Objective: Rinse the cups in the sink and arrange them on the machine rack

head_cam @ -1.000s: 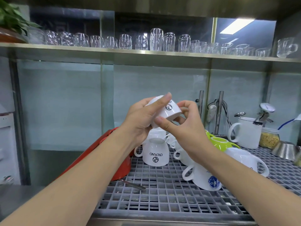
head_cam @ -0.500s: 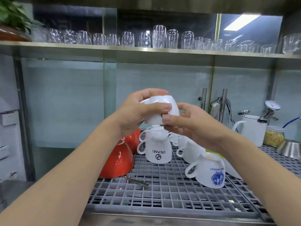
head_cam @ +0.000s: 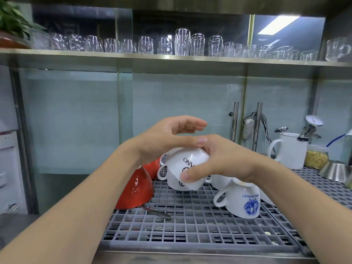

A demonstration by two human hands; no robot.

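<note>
A white cup with a black logo (head_cam: 187, 161) is upside down and tilted, sitting on top of another upturned white cup (head_cam: 176, 184) on the grey grid rack (head_cam: 190, 227). My right hand (head_cam: 222, 162) grips the top cup from the right, thumb on its front. Over the cup's base is my left hand (head_cam: 167, 140), with its thumb lying across the base and its fingers spread and lifted off. A white cup with a blue emblem (head_cam: 244, 201) lies upturned under my right wrist. Two red cups (head_cam: 133, 189) stand upturned at the left.
A spoon (head_cam: 157, 213) lies on the rack in front of the red cups. At the back right are a white pitcher (head_cam: 291, 151) with thermometers, a jar of yellow grains (head_cam: 316, 157) and a steel bowl (head_cam: 333, 171). Several glasses (head_cam: 182, 42) line the shelf above.
Both hands have brought the white cup down from mid-air onto the upturned cup on the rack. My left hand's fingers have lifted off it; my right hand still grips.
</note>
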